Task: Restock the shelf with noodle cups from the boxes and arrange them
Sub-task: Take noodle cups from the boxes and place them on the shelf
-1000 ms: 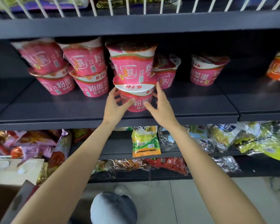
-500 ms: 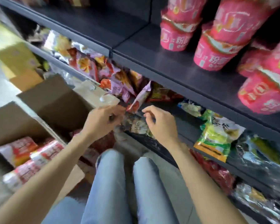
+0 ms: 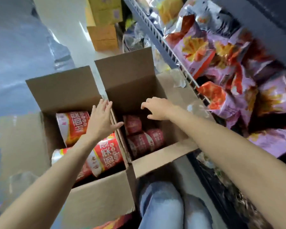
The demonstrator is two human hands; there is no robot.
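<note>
Beneath the right hand (image 3: 158, 109), whose loosely curled fingers (image 3: 144, 105) hold nothing, red noodle cups (image 3: 144, 141) lie on their sides in the right box (image 3: 162, 156). Left hand (image 3: 101, 121) spreads flat above the left box (image 3: 96, 194). Cups look light, thin-walled, crushable; grip around the body.

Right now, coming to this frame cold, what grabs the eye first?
Two open cardboard boxes on the floor dominate: the left box holds large red noodle cups lying on their sides, the right box darker red ones deeper down. The left hand rests on the wall between them, while the right hand reaches empty over the right box.
</note>
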